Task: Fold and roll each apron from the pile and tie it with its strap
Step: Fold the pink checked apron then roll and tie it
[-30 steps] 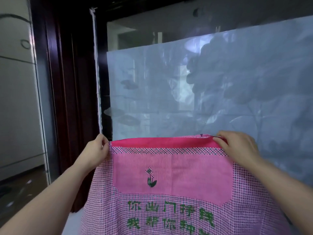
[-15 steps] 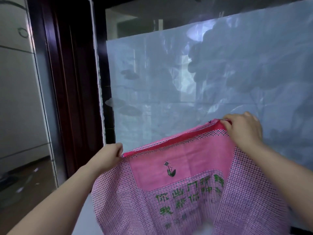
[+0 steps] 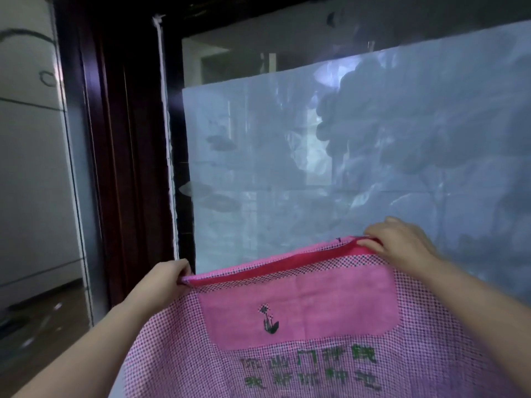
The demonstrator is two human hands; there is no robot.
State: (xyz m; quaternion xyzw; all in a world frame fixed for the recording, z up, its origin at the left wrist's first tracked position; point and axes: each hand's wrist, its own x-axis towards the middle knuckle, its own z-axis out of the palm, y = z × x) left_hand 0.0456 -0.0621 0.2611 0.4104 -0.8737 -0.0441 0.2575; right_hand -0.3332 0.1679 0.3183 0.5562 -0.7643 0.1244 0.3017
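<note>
I start with the biggest thing, the pale sheet over the glass straight ahead, with the dark door frame to its left. Neither matters to the fold, but the apron needs to hang free of them.

The pink checked apron hangs in the air in front of me, spread flat with the printed face towards the camera. Its lower part runs out of view, so I cannot tell where the hem ends. I see no strap and no bench to lay it on.

I judge the step in hand to be squaring the apron up before the first fold. The top edge slopes, with the right corner higher than the left. I would bring the two corners level and pull gently outward so the cloth hangs without a sag.

The plain pink pocket patch gives me a centre line, and the green lettering below it shows whether the cloth is skewed. The red band along the top is the edge to match when I bring corner to corner.

The left grip pinches the left top corner with the fingers curled over the band. The right grip pinches the right top corner the same way. Both should stay clenched on the apron. The small flower motif should land on or beside the crease.
</note>
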